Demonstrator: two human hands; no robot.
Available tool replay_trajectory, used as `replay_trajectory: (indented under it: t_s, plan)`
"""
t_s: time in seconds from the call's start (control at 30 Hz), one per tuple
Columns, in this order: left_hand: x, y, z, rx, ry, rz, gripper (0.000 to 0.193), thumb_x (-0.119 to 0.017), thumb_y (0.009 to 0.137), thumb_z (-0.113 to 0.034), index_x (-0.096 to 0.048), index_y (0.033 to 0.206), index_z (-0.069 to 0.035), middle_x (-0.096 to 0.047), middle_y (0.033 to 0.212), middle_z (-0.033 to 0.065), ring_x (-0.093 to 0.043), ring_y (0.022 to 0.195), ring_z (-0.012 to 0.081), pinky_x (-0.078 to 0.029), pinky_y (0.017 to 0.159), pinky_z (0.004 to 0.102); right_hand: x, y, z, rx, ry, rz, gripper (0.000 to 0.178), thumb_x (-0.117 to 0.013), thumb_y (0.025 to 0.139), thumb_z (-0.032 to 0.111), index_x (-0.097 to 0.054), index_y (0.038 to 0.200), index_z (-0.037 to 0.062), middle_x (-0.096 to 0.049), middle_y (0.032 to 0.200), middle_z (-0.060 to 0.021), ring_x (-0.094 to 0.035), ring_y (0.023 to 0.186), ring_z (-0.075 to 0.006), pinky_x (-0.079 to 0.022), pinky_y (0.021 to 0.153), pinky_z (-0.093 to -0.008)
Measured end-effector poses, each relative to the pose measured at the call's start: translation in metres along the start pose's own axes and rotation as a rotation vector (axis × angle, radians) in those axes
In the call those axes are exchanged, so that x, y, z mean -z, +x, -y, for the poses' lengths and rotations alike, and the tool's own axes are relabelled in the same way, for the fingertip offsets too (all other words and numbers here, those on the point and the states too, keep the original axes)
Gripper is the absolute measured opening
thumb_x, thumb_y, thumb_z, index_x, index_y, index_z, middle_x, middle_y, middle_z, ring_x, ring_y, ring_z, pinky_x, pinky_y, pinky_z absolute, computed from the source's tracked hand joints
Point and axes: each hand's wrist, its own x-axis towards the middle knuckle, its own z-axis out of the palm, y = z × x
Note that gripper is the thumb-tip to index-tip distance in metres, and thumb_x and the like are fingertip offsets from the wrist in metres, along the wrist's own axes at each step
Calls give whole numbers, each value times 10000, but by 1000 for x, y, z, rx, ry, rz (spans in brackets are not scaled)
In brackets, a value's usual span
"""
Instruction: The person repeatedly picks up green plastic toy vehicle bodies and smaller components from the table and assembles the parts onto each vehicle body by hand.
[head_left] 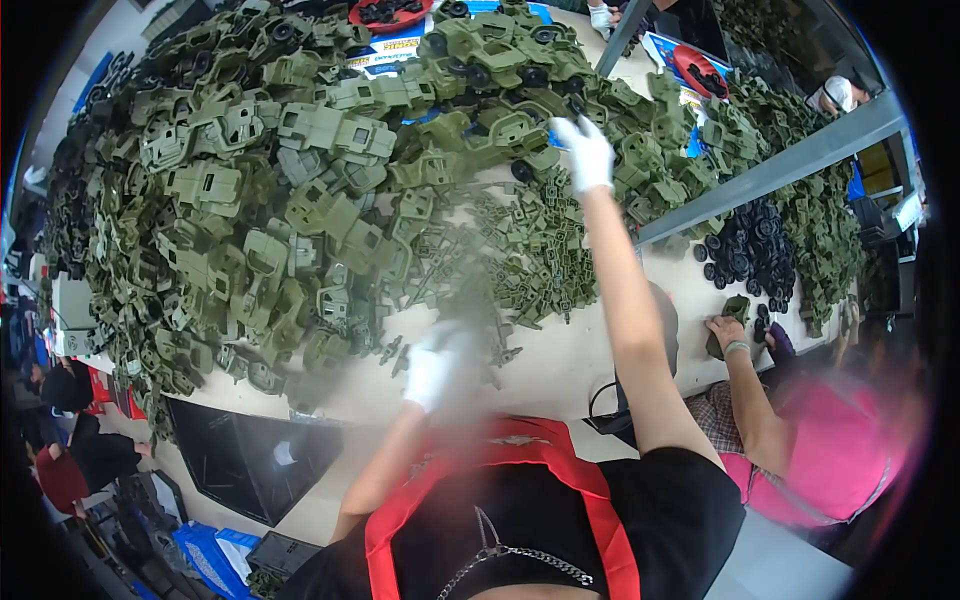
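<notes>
White-gloved, your right hand (587,158) was at piled olive-green plastic vehicle bodies (345,132), your blurred left hand (436,366) over the pale, flat tabletop (550,370); I couldn't tell either grip.

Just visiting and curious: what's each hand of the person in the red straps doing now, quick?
Left hand: blurred; cannot tell if open, closed or holding.
Right hand: looks open, by the green parts.

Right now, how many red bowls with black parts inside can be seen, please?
2: a red bowl at the top edge, left of centre, and another red bowl at upper right. More may be hidden.
</notes>
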Motion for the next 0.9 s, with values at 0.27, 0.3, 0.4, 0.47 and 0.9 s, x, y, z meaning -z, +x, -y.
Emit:
replay_trajectory:
  t_s: [0.27,0.3,0.4,0.47,0.9]
  plan:
    - [-13,-4,-52,-333,105,76,274,-657,892,-184,-630,1131,-53,-673,1029,124,-631,958,230,-510,833,328,-30,-78,14,291,-546,157,580,-765,577,140,-558,1116,86,-499,1154,-187,-530,1075,-365,-462,937,-386]
    - [-12,-3,-62,-93,-89,72,326,-657,884,-139,-593,1192,-54,-651,1070,99,-615,989,201,-498,867,316,-15,-110,9,393,-516,59,551,-778,582,120,-562,1086,68,-487,1146,-196,-513,1080,-366,-450,936,-409]
    - [-21,12,-65,21,-481,92,597,-674,845,-43,-420,1383,-86,-591,1178,86,-591,1038,185,-495,896,318,26,-205,-1,610,-457,-93,471,-793,550,63,-509,925,58,-478,1082,-195,-486,1041,-377,-426,898,-445]
    - [-39,32,-52,-164,-619,129,686,-681,828,-22,-353,1424,-106,-576,1204,89,-589,1044,187,-496,893,321,35,-267,12,748,-356,-27,393,-728,640,51,-544,986,83,-475,1088,-202,-490,1037,-398,-445,847,-474]
    - [45,-28,0,138,-471,163,772,-642,710,-4,-356,1427,-15,-612,1116,157,-571,1088,248,-512,866,386,43,-298,-18,-285,79,765,648,-591,809,75,-376,1410,-31,-656,1017,-158,-597,690,-183,-504,644,-312]
